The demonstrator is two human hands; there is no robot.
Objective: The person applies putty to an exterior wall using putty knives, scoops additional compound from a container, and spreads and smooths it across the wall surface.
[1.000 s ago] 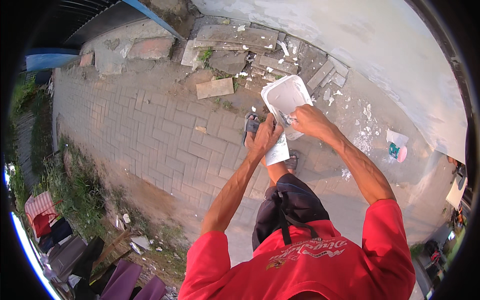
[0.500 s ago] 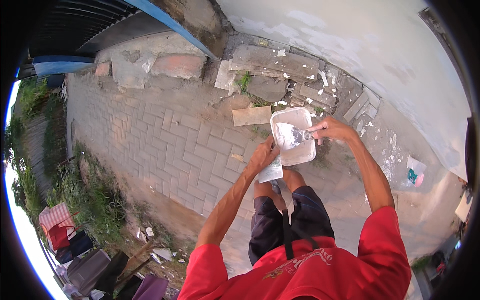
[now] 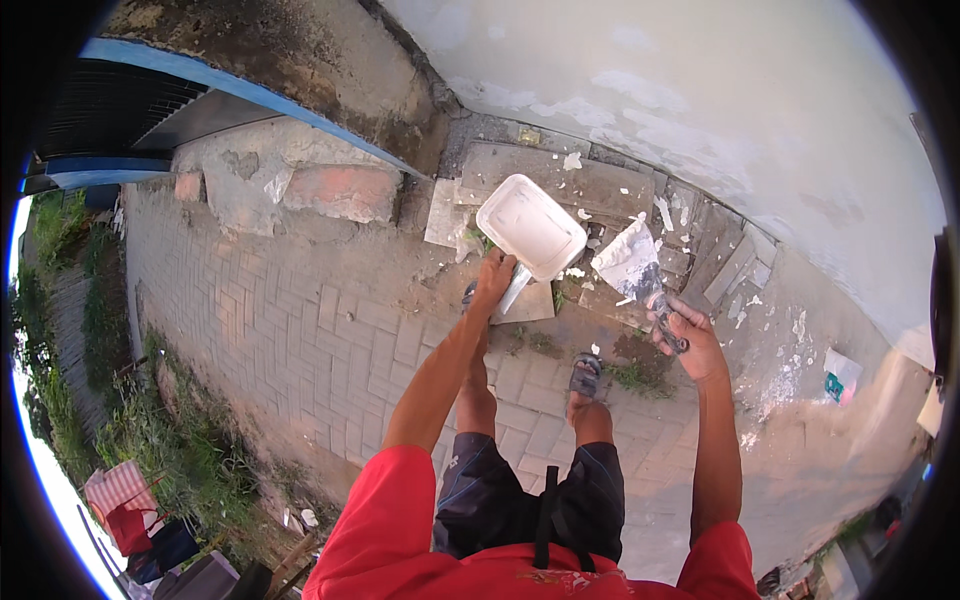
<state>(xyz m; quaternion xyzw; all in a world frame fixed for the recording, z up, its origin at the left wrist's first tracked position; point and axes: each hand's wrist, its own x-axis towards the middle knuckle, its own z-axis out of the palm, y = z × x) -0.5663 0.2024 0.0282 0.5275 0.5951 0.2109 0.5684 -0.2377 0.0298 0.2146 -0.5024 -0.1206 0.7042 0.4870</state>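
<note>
Above the ground [image 3: 300, 345], a white tray [image 3: 532, 226] is gripped at its edge by the left hand [image 3: 493, 280], with a flat pale piece [image 3: 515, 288]. To the tray's right, a scraper [image 3: 638, 272] coated with white paste [image 3: 625, 252] is grasped by its handle in the right hand [image 3: 688, 335].

there are one left hand [image 3: 493, 283], one right hand [image 3: 692, 342], one white tub [image 3: 532, 226], one smeared scraper [image 3: 648, 278], one flat pale strip [image 3: 515, 288], two dark sandals [image 3: 586, 370], two red sleeves [image 3: 388, 500] and one striped bag [image 3: 120, 488].
</note>
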